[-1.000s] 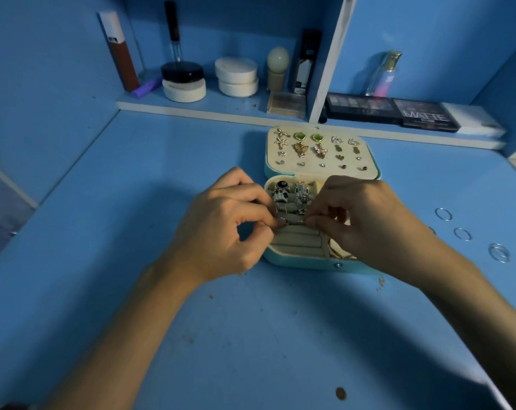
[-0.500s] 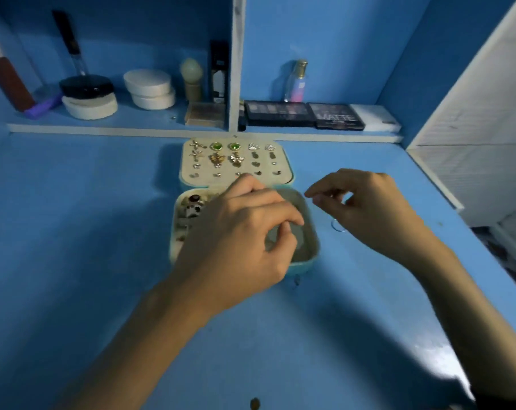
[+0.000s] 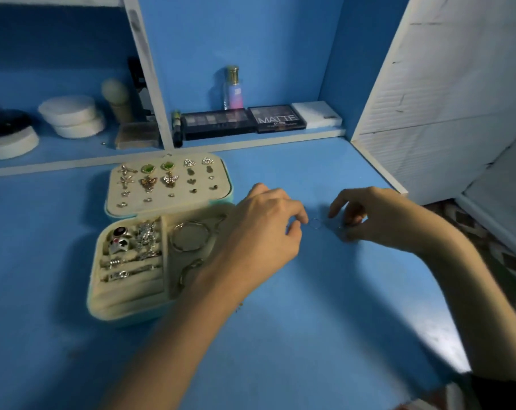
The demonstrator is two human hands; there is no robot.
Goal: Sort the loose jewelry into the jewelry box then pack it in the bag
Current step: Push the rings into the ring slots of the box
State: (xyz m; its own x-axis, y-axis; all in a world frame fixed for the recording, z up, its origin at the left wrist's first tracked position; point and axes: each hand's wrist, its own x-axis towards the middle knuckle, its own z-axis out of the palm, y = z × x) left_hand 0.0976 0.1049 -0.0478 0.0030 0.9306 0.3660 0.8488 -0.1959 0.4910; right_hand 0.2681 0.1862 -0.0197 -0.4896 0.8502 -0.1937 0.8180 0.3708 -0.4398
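Observation:
The open teal jewelry box (image 3: pixel 126 318) lies at the left of the blue desk. Its lid panel (image 3: pixel 159 204) carries several earrings. Rings (image 3: pixel 123 241) sit in the cream roll slots and a hoop earring (image 3: pixel 190 239) lies in the side compartment. My left hand (image 3: pixel 262 232) hovers just right of the box, thumb and forefinger close together with nothing seen between them. A thin small ring (image 3: pixel 316 225) lies on the desk between my hands. My right hand (image 3: pixel 378 220) has its fingertips curled down on the desk, where something small is blurred. No bag is in view.
A low shelf behind the desk holds white round compacts (image 3: pixel 70 115), a makeup sponge (image 3: pixel 116 97), eyeshadow palettes (image 3: pixel 277 119) and a small bottle (image 3: pixel 233 87). A white slatted panel (image 3: pixel 434 93) borders the desk's right side.
Both hands have left the box and moved right onto the desk by the loose rings. The view has swung right, so the box now sits at the left.

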